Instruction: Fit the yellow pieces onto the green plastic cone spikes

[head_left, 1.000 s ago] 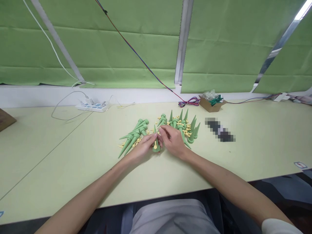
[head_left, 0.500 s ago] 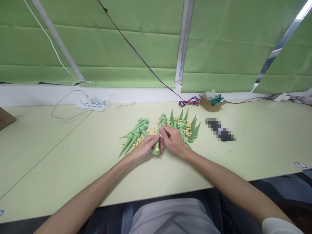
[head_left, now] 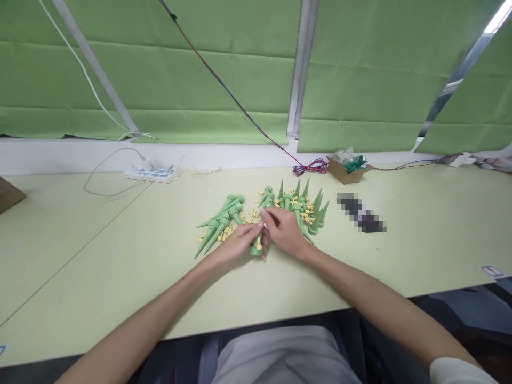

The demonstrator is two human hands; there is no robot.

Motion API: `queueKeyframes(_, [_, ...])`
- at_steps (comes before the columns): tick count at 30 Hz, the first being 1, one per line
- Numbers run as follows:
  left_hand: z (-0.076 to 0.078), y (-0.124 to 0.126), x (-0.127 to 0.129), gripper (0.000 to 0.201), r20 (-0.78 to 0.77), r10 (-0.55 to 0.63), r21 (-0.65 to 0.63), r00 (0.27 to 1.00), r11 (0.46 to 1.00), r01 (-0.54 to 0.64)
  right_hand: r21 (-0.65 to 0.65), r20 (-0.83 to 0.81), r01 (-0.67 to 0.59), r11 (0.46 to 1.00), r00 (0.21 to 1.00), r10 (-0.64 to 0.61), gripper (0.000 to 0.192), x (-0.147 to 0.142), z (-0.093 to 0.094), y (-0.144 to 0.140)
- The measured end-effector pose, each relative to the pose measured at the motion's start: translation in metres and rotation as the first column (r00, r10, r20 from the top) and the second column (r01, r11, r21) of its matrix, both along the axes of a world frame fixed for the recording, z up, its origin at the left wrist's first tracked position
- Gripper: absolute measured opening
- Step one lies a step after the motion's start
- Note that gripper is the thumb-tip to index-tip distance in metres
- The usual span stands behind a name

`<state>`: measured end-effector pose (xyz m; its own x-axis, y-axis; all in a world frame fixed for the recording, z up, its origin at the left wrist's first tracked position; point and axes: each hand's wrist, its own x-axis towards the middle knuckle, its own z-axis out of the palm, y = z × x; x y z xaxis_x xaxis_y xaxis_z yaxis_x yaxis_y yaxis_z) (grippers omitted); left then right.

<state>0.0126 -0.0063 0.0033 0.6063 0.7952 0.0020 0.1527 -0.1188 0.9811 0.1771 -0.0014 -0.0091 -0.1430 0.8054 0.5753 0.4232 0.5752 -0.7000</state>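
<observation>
A green plastic watering spike (head_left: 255,250) is in my left hand (head_left: 245,236), its wide capped end toward me and a small yellow valve (head_left: 259,244) on its side. My right hand (head_left: 285,228) is closed in a pinch at the far, narrow end of this spike. Its fingertips hide that end. More green spikes (head_left: 216,230) lie in a pile left of my hands, with small yellow valves (head_left: 227,232) among them. Further green spikes (head_left: 319,213) and yellow valves (head_left: 308,217) are heaped beyond and right of my right hand.
A small cardboard box (head_left: 343,173) with clear and green plastic stands at the back, beside a coiled red-blue cable (head_left: 311,167). A white power strip (head_left: 154,174) lies at the back left. A pixelated dark item (head_left: 362,213) rests on the right.
The spike and the fingertips have shifted very slightly toward me. Both hands keep the same hold, and the piles lie as before.
</observation>
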Motion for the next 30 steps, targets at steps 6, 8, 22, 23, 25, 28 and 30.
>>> queueKeyframes(6, [0.003,-0.001,0.001,0.052,-0.019,0.001,0.035,1.0,0.999,0.0,-0.045,-0.046,0.0,0.999,0.999,-0.002,0.031,0.001,-0.001,0.001])
queueKeyframes(8, [0.004,-0.002,0.002,0.05,-0.018,0.011,0.045,1.0,0.999,-0.01,-0.043,-0.051,0.024,0.999,0.998,-0.026,0.03,0.001,-0.001,0.002])
queueKeyframes(22, [-0.016,-0.004,-0.007,0.066,-0.178,0.165,0.511,0.97,0.858,-0.052,0.023,0.023,0.213,0.977,0.977,-0.214,0.03,0.009,-0.005,0.014])
queueKeyframes(23, [-0.016,-0.004,-0.007,0.061,-0.196,0.159,0.53,0.968,0.848,-0.032,0.026,0.026,0.217,0.976,0.976,-0.217,0.031,0.009,-0.005,0.015])
queueKeyframes(25, [-0.015,-0.003,-0.008,0.047,-0.24,0.146,0.557,0.96,0.83,0.013,0.03,0.033,0.223,0.974,0.974,-0.224,0.033,0.01,-0.005,0.017])
queueKeyframes(28, [-0.014,-0.002,-0.008,0.033,-0.28,0.155,0.591,0.947,0.806,0.043,0.059,0.043,0.247,0.967,0.967,-0.249,0.033,0.012,-0.004,0.018])
queueKeyframes(30, [-0.014,-0.001,-0.008,0.033,-0.288,0.18,0.613,0.941,0.789,0.037,0.113,0.048,0.261,0.959,0.962,-0.268,0.033,0.012,-0.004,0.017])
